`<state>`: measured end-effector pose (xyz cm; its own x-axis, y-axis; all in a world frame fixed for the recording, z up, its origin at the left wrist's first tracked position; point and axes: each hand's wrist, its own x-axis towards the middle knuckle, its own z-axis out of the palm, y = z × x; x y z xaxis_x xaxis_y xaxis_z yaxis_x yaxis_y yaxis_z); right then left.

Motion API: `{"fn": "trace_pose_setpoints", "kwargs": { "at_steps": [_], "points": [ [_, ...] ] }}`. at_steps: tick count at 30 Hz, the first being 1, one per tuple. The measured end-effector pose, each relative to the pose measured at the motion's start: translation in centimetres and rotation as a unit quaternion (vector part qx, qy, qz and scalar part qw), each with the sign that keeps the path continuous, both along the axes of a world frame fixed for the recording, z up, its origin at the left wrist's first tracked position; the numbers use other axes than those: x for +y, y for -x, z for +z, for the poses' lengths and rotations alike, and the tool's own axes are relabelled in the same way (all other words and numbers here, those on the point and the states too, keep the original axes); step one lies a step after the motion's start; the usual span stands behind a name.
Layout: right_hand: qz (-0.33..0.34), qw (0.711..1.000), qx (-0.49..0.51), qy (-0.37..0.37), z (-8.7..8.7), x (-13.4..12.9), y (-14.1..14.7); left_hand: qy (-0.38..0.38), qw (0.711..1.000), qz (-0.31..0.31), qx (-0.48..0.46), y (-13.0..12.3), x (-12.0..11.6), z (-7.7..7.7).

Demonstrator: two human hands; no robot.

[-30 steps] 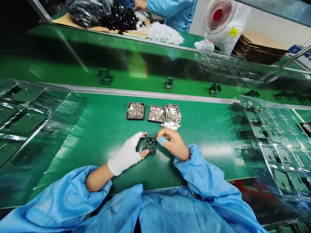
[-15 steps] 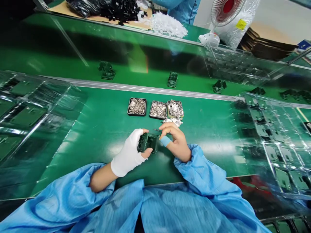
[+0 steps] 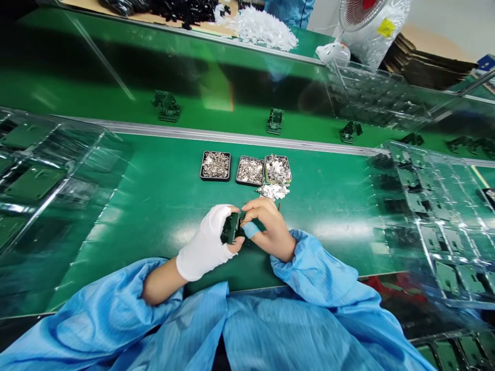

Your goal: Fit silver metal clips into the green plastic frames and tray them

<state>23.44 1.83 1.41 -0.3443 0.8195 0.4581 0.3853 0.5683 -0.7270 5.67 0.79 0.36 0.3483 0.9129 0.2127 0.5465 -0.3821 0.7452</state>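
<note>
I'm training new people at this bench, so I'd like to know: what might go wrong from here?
The circuit board is held tilted in the left hand, above the table, so it might slip and drop.
Loose metal pieces lie outside the rightmost small tray, close to the right hand; a brush of the knuckles could scatter them.
</note>
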Motion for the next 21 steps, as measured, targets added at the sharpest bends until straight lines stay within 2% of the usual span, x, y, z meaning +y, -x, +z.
{"fn": "trace_pose_setpoints", "kwargs": {
  "at_steps": [6, 13, 18, 21],
  "points": [
    [-0.002, 1.0, 0.005, -0.011, -0.11, -0.03, -0.06, -0.018, 1.0, -0.013, 0.009, 0.11, -0.02, -0.24],
    [-0.005, 1.0, 0.012, 0.01, -0.19, -0.01, -0.12, -0.113, 0.992, -0.016, 0.051, 0.11, 0.06, -0.49],
    [0.014, 0.999, 0.024, 0.015, -0.42, 0.35, -0.09, -0.077, 0.996, -0.054, 0.011, 0.37, 0.31, -0.16],
    [0.016, 0.999, 0.043, 0.024, -0.53, 0.54, 0.02, -0.078, 0.996, -0.038, -0.003, 0.1, 0.35, -0.08]
  ]
}}
